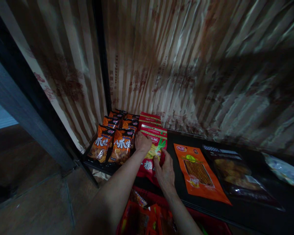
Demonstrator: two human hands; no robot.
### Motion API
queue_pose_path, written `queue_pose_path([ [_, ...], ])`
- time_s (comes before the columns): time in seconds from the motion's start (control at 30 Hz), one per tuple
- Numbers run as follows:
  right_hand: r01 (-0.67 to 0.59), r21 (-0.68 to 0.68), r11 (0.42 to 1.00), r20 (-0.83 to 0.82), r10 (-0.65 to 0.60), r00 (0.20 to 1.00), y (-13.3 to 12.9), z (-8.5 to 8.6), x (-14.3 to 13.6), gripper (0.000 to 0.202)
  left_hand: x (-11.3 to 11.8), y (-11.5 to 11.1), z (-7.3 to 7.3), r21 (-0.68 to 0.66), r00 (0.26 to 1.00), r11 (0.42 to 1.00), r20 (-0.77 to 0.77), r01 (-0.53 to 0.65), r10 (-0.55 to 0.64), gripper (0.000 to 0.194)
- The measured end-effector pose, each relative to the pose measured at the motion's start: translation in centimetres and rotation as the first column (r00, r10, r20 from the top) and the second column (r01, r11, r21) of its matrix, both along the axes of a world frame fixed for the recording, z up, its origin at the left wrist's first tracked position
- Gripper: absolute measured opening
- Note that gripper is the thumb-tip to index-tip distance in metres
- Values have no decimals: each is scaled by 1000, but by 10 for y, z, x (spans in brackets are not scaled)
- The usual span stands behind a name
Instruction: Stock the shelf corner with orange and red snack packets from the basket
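Both hands are at a red snack bag (149, 164) that lies on the black shelf, overlapping another red bag behind it. My left hand (142, 142) rests on the bag's upper left part, its fingers curled; whether it pinches the bag is hard to see. My right hand (165, 168) touches the right side of the bag, thumb and fingers apart. To the left, black and orange snack bags (121, 147) stand in two rows. On the right lies a flat orange bag (198, 173) with a window showing brown sticks.
A dark clear-fronted bag (237, 174) and a pale bag (284, 169) lie farther right. Below the shelf edge, a red container (210, 223) holds several packets. A metal post (34, 85) stands left; a printed curtain (186, 65) hangs behind.
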State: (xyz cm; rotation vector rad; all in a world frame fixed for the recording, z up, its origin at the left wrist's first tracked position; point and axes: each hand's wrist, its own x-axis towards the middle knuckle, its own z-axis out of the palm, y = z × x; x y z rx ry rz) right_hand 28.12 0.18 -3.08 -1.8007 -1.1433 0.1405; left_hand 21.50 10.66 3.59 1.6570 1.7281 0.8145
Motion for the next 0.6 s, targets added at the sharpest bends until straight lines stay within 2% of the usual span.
queue_pose_path([
  [0.17,6,-15,1000,-45,-7,999,-1,4,0,61,3,6,-5,11,1000,1000,15,17,-17,41],
  [0.37,4,7,1000,-55,-3,998,-2,3,1,56,2,10,-9,31,999,999,12,32,-32,49],
  [0.6,3,-28,1000,-110,-6,994,-3,8,1,66,1,6,-11,43,999,998,21,37,-38,52],
])
